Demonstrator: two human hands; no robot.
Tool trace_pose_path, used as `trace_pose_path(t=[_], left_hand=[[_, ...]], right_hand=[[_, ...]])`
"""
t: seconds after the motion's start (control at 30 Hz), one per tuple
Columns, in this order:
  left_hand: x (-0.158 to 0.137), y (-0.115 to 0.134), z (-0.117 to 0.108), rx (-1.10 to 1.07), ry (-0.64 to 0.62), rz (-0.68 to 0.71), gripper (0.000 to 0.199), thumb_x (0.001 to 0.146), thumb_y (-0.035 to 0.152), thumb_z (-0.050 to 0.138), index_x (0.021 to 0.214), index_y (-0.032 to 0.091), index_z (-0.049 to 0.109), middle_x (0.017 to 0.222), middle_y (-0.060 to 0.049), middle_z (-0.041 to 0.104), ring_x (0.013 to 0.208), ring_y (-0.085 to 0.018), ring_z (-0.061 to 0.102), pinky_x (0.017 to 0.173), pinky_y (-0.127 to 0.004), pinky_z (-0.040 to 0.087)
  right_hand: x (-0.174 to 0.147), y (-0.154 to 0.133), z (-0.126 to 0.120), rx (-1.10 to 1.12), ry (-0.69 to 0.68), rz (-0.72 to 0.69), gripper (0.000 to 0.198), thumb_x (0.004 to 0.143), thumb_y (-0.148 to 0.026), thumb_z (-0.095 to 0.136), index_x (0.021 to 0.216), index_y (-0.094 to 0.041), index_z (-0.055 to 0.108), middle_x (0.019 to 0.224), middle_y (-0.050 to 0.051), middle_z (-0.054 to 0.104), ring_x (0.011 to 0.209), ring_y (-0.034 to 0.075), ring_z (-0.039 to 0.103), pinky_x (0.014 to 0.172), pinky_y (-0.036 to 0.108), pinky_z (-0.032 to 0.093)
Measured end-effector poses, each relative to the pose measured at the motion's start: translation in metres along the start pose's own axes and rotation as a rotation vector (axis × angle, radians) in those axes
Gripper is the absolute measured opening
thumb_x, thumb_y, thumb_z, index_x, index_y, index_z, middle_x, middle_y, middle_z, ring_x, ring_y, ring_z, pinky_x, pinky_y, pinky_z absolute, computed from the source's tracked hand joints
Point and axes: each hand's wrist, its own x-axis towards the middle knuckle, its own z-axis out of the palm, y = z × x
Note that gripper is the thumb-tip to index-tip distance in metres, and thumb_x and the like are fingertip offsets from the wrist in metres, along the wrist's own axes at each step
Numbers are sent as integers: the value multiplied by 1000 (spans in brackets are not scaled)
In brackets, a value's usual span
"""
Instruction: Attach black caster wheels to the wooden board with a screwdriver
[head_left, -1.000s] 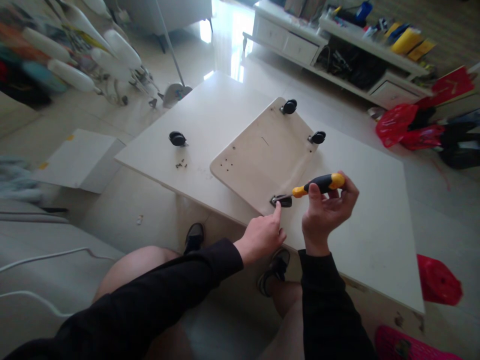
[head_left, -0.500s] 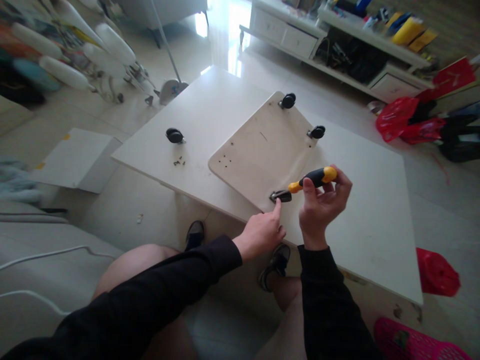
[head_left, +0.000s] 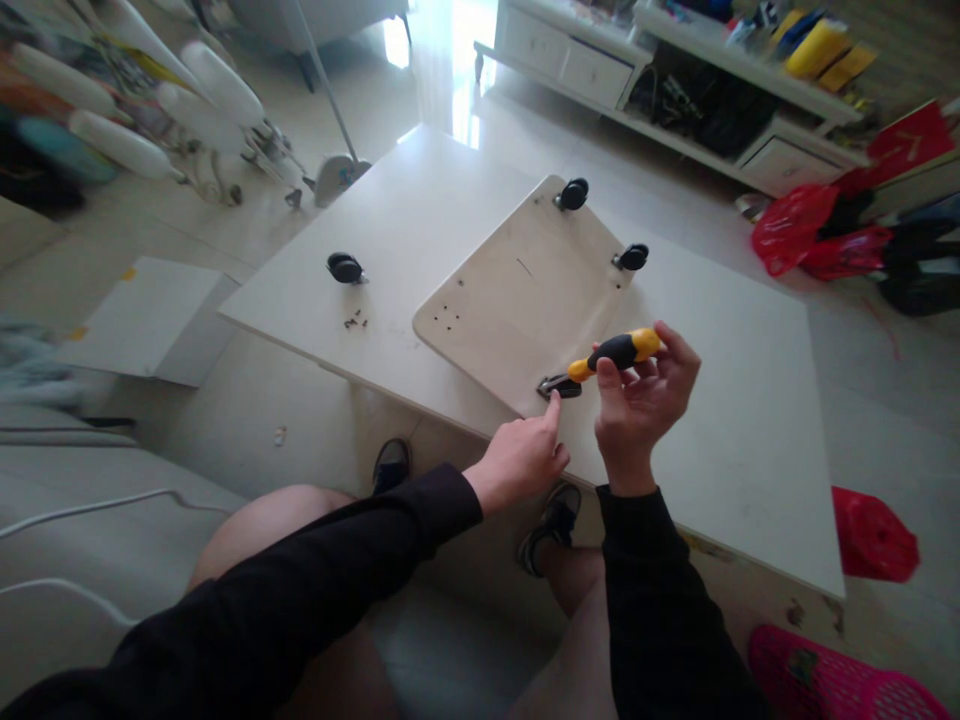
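My right hand (head_left: 649,400) is closed round the yellow and black handle of a screwdriver (head_left: 619,352). Its shaft slants down to the mount of a black caster (head_left: 568,388) at the near corner of a pale board (head_left: 510,290). The forefinger of my left hand (head_left: 523,457) is stretched out against this caster, with the other fingers curled and holding nothing visible. Two more casters, one at the far corner (head_left: 574,194) and one at the right (head_left: 634,257), stand on the board. A loose caster (head_left: 345,267) lies left of it, near several small screws (head_left: 355,320).
The board rests on a white table (head_left: 750,440), whose near edge runs above my knees. A white box (head_left: 142,325) stands on the floor at left. A white cabinet (head_left: 562,50) is behind, red bags (head_left: 799,232) at right, and a pink basket (head_left: 832,680) lower right.
The screwdriver and my right hand have shifted slightly left, and the handle has changed its angle a little. My left forefinger stays on the caster. The whole view has moved slightly.
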Motion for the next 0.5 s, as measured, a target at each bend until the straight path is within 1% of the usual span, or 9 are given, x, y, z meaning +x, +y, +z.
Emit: trace_pose_path(t=[0.07,0.13,0.2,0.23,0.27,0.3,0.37,0.43,0.5], left_hand=[[0,1,-2,-6,23,-7,79,98,32,58,170,11,31,112,-17,81,102,-31,79,83,-38,59],[1,-1,-6,-12,58,-33,68,98,31,59,163,15,46,111,-15,81,100,-30,79,83,-38,59],[6,-7,-16,-34,117,-52,46,99,30,60,143,20,67,108,-12,81,98,-29,78,84,-37,58],[10,-12,-22,-56,158,-43,34,99,30,60,129,22,75,107,-11,81,98,-27,77,84,-36,58],[14,-17,-29,-87,208,-13,26,99,29,61,118,22,79,108,-10,80,97,-26,76,84,-35,57],[19,-23,-35,-124,257,36,23,99,27,62,113,22,80,110,-9,79,95,-24,76,84,-33,57],[31,-34,-48,-208,316,149,25,99,23,65,119,22,80,118,-9,77,87,-18,74,83,-31,56],[41,-42,-55,-289,306,242,31,97,20,67,125,22,79,123,-9,76,78,-14,71,80,-28,55],[50,-45,-57,-371,256,294,28,96,20,69,122,20,80,120,-9,78,70,-11,68,73,-26,54]], right_hand=[[1,0,-3,10,-27,-22,59,85,-41,79,137,-32,51,122,3,60,102,20,76,87,42,69],[1,1,-5,19,-67,-51,56,89,-40,75,138,-32,50,127,5,62,110,23,76,90,43,69],[1,2,-7,24,-102,-54,53,93,-42,69,141,-31,50,131,7,63,118,25,75,91,44,69],[1,2,-8,26,-114,-44,53,94,-43,66,143,-31,50,132,8,64,121,26,74,91,44,69],[1,2,-8,27,-122,-31,53,94,-44,65,143,-31,50,132,9,64,123,27,73,91,45,69],[1,1,-8,28,-127,-18,53,95,-45,64,144,-30,50,133,9,64,124,27,72,90,44,69],[1,1,-8,26,-132,-4,54,93,-45,64,143,-30,52,136,10,62,122,26,72,89,44,69],[2,-1,-9,24,-147,6,54,93,-45,64,143,-31,53,140,10,60,117,25,72,87,42,69],[2,-1,-8,37,-177,15,54,94,-44,63,145,-32,53,141,9,58,112,24,73,83,41,69]])
